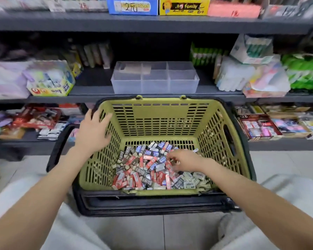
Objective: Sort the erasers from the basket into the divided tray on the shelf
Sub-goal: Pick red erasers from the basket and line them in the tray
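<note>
Erasers (148, 166) look light, stiff, slick-sleeved, so pinch the long sides; right hand (182, 160) curled into the pile, hold unclear; left hand (94, 129) open on basket (159, 121) rim.

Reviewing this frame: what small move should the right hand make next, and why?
Probably pinch one of the erasers and lift it clear. The right hand is down in the pile with fingers curled, though whether it already holds one is unclear. The left hand, open, is at the basket wall, and the divided tray looks to hold no erasers yet.
</note>
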`<action>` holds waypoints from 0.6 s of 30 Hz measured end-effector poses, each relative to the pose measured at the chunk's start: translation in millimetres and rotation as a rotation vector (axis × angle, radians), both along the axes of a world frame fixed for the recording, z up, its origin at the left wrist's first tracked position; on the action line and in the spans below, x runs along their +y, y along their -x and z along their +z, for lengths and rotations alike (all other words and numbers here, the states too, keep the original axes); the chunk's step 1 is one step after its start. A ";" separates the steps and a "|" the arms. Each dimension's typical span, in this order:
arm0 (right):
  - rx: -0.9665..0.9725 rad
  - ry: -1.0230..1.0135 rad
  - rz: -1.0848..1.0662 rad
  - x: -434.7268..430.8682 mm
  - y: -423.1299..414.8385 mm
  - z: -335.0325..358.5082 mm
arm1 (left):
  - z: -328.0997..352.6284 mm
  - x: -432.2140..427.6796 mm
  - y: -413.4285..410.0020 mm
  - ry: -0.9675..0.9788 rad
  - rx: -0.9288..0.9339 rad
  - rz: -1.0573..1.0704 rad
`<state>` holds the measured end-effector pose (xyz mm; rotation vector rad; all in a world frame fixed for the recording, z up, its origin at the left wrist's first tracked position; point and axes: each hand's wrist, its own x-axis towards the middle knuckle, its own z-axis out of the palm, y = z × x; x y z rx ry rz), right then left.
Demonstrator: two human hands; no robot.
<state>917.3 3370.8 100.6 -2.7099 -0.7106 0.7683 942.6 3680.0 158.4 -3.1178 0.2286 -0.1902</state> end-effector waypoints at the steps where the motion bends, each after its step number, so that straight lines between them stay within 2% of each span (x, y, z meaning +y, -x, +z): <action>1: 0.051 0.010 -0.015 2.0 -0.4 -6.5 | 1.2 -0.8 0.6 -0.012 0.008 0.006; 8: 0.174 0.092 -0.041 6.5 -9.7 -43.5 | -3.5 2.6 -2.3 -0.034 0.004 -0.002; 14: 0.094 0.317 0.124 15.7 -11.6 -70.4 | -6.8 4.2 -2.2 -0.057 -0.027 -0.011; 18: -0.040 0.289 0.100 7.0 2.6 -85.1 | -7.8 0.1 -6.8 -0.065 -0.017 -0.022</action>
